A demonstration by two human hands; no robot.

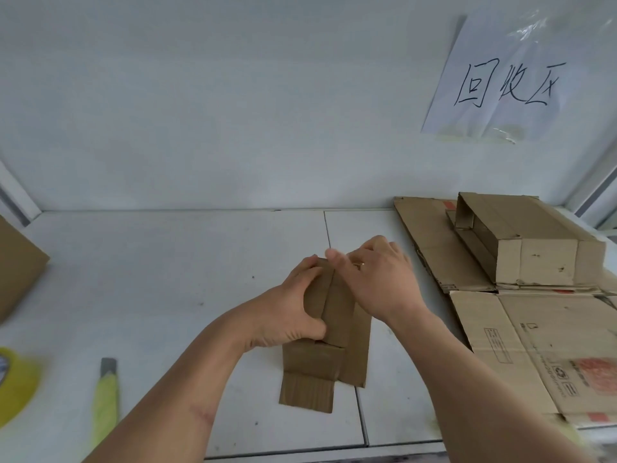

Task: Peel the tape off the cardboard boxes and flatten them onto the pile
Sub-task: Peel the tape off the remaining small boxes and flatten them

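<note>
Both hands are on 1 small cardboard box (329,329) mid-table. The left hand (293,312) is wrapped round its left side, thumb on the near end. The right hand (377,282) has fingers curled over the far end; can't tell if it's pinching tape there or just the edge. The box's long axis runs straight away from the person. The pile (521,329) of flattened cardboard lies just right of the right hand, so that hand's nearer.

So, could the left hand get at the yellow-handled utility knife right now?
Probably not yet: the left hand grips the small brown cardboard box. Once freed, the path to the yellow-handled utility knife looks unobstructed.
</note>
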